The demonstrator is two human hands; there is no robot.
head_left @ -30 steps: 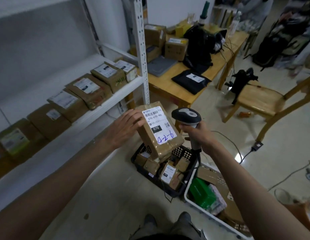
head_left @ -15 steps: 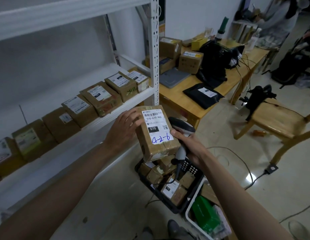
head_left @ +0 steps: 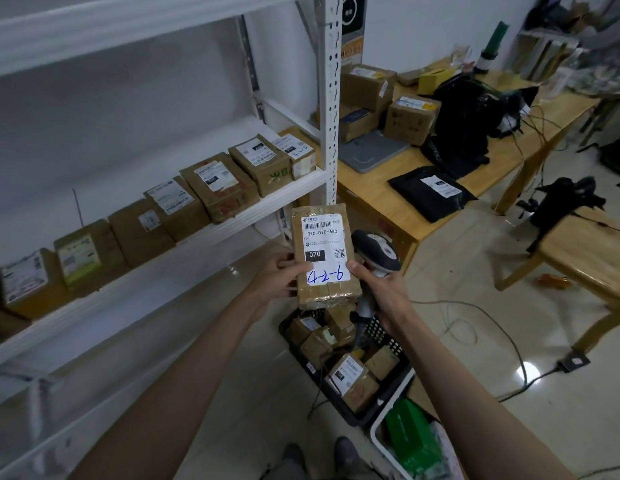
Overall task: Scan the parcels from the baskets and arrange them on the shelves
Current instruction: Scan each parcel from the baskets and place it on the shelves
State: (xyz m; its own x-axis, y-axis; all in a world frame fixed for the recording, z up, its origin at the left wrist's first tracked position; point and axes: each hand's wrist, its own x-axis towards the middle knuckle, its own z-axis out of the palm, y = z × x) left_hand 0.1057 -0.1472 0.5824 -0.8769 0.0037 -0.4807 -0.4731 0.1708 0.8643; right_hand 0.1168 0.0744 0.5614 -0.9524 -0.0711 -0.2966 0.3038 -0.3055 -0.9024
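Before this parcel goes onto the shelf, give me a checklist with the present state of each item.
1. Parcel held: ok, left hand grips its left edge, right hand steadies the right edge.
2. Label readable: ok, handwritten 4-2-6 faces up.
3. Scanner secured: ok, gripped in the right hand behind the parcel.
4. Scan registered: cannot tell.
5. Free spot on the shelf: cannot tell, the row of boxes looks packed up to the post.
6. Scanner cable clear of the black basket: cannot tell.
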